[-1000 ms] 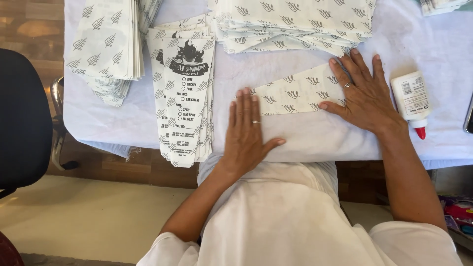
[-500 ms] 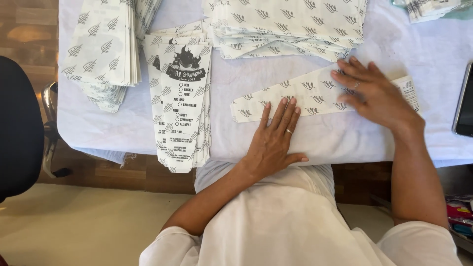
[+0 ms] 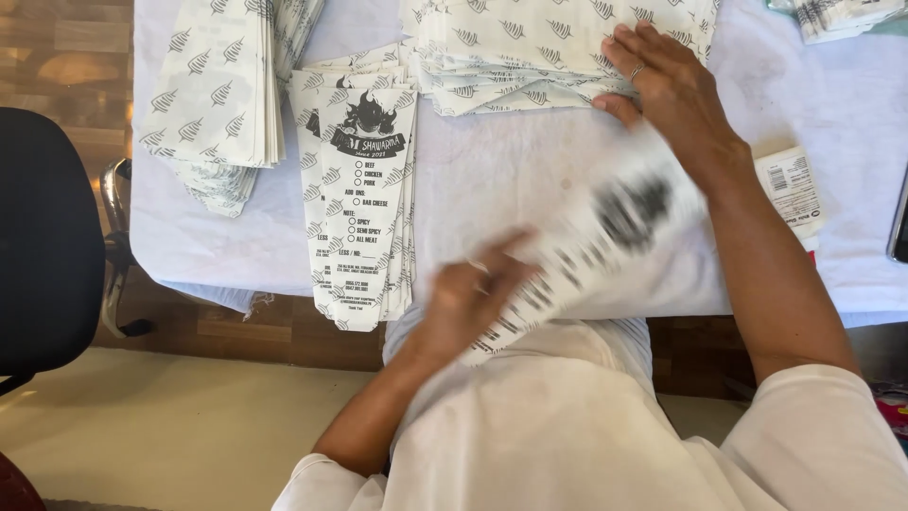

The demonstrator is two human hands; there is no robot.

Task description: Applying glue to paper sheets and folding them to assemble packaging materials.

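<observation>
While the left hand [image 3: 473, 308] grips the near end of a long paper bag [image 3: 577, 251], the bag lies in the air or just over the surface [image 3: 511, 180], smeared by motion blur, so its print cannot be made out beyond dark marks on white. The fingers curl closed around the bag's lower end, near the person's white shirt [image 3: 530, 426], at the front edge of the surface. The bag's long axis runs on a slant, from low left by that hand up to the right, where its far end points toward the right forearm.

The right hand [image 3: 667, 90] rests palm down, fingers spread and open, on the front edge of a wide heap of flat leaf-patterned paper sheets [image 3: 530, 47] at the back of the surface; it seems to be steadying the heap or feeling for the top sheet, though I cannot tell whether it pinches anything.

To the left, a neat stack of finished bags [image 3: 359, 199] lies printed side up, long axis running away from the person, one end hanging over the front edge. Further left sits another pile of patterned sheets [image 3: 218, 95]. A small glue bottle [image 3: 790, 189] lies just right of the right forearm, close at hand. A black chair [image 3: 47, 237] stands at far left.
</observation>
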